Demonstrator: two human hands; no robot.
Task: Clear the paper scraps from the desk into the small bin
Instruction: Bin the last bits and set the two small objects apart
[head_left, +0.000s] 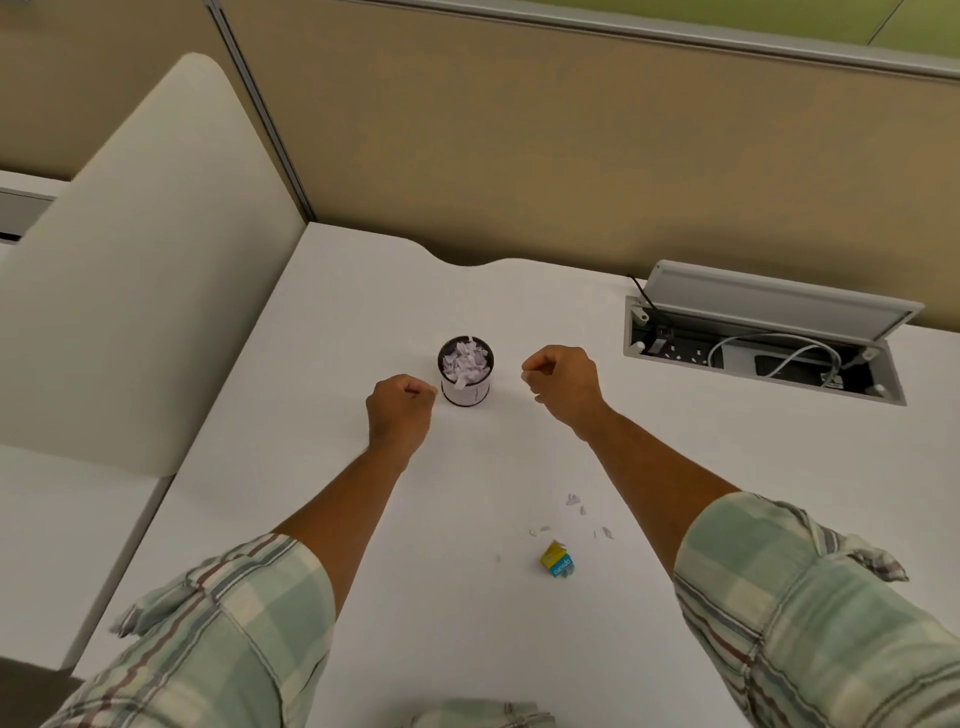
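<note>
Plaid sleeves (218, 639) at bottom | small yellow-blue box (557, 558) and loose paper scraps (573, 500) on white table (467, 467) near right forearm | left hand (400, 408) and right hand (563, 382) both curled closed, contents unclear, flanking small bin (466, 371) heaped with scraps | open cable tray (763, 343) far right.

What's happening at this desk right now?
A person in a plaid shirt is clearing paper bits off a white desk. A small bin in the middle is already heaped with scraps. The left hand is curled shut right beside the bin, and the right hand is loosely curled a little to its other side; whether either holds paper cannot be told. A few scraps remain nearer the person, next to a small yellow and blue box.
</note>
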